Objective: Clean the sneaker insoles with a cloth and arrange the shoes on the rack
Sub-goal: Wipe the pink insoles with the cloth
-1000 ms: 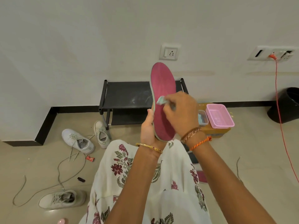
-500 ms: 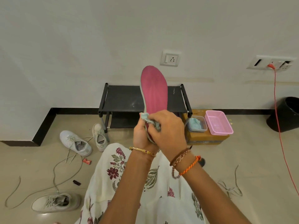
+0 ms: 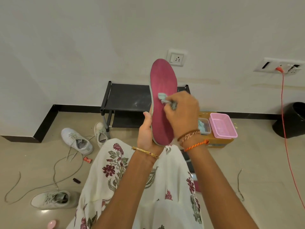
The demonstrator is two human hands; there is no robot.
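A pink insole (image 3: 162, 90) stands upright in front of me, toe end up. My left hand (image 3: 146, 131) grips its heel end from the left side. My right hand (image 3: 181, 113) pinches a small pale green cloth (image 3: 162, 97) and presses it against the middle of the insole. The black shoe rack (image 3: 127, 100) stands behind against the wall, its top shelf bare. Three white sneakers lie on the floor at left: one (image 3: 76, 140) near the rack, one (image 3: 101, 133) by the rack's leg, one (image 3: 52, 199) close to me.
Loose laces (image 3: 54, 172) trail over the floor at left. A pink basket (image 3: 222, 125) and a clear tub (image 3: 204, 126) sit on a cardboard box right of the rack. A black bin (image 3: 292, 119) and an orange cable (image 3: 285, 129) are at far right.
My right hand has moved the cloth up from the heel end to the middle of the insole. The insole has shifted right and slightly higher.
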